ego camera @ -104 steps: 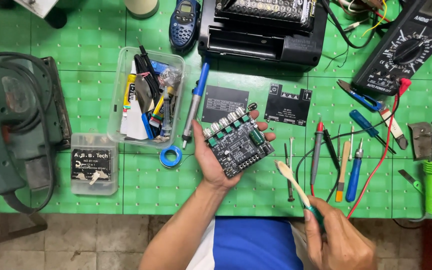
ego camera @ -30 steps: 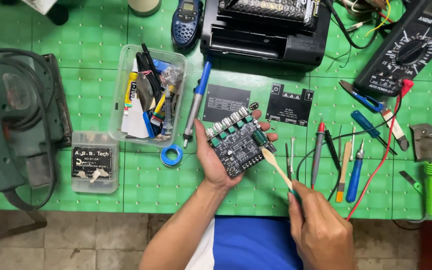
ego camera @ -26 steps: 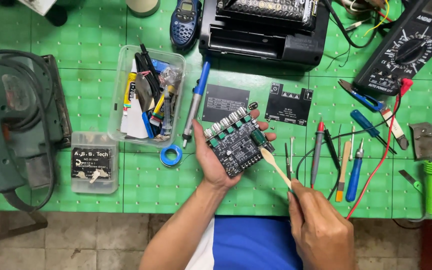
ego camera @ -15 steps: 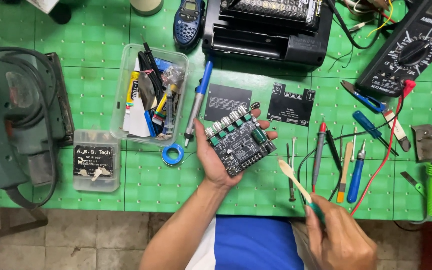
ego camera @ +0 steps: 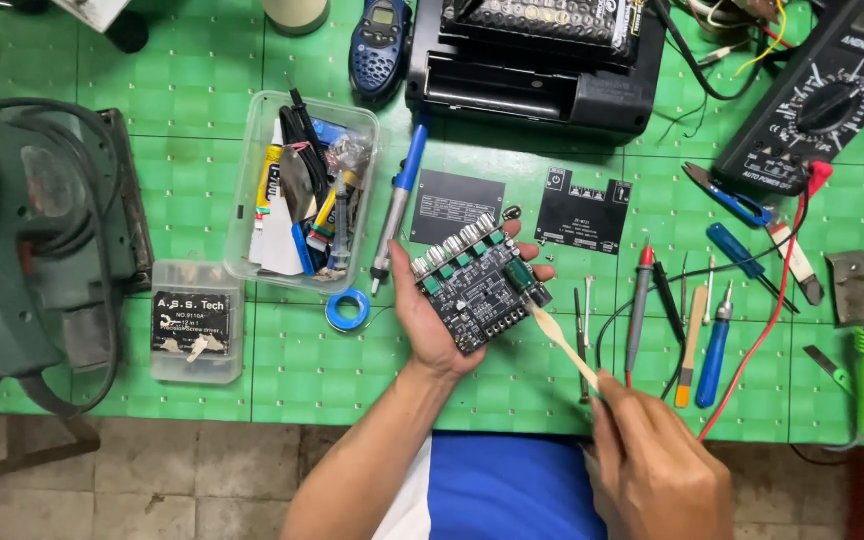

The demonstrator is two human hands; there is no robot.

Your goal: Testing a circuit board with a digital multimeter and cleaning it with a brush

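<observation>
Nearest the camera, the right hand (ego camera: 657, 470) pinches the lower end of a pale brush (ego camera: 564, 342), its fingers closed round the handle. The brush slants up and to the left, and its tip meets the right edge of a black circuit board (ego camera: 474, 288), by a dark green cylindrical part; whether the bristles truly press on that part is hard to tell from here. The left hand (ego camera: 439, 322) cradles the board from below, palm up, thumb along its left side and fingertips curled over the far edge, holding it tilted just above the green table (ego camera: 332, 370).

Just right of the board lie tweezers, red and black test probes (ego camera: 638, 300) and a blue screwdriver (ego camera: 714, 343), side by side. To the left sit a small blue roll of tape (ego camera: 348, 309) and a small clear box with a dark label (ego camera: 195, 320).

Further back, two flat black plates (ego camera: 582, 214) rest beyond the fingers, a blue-handled soldering iron (ego camera: 397, 205) lies beside a clear tub of oddments (ego camera: 302, 190), and a black multimeter (ego camera: 820, 105) fills the far right corner.
</observation>
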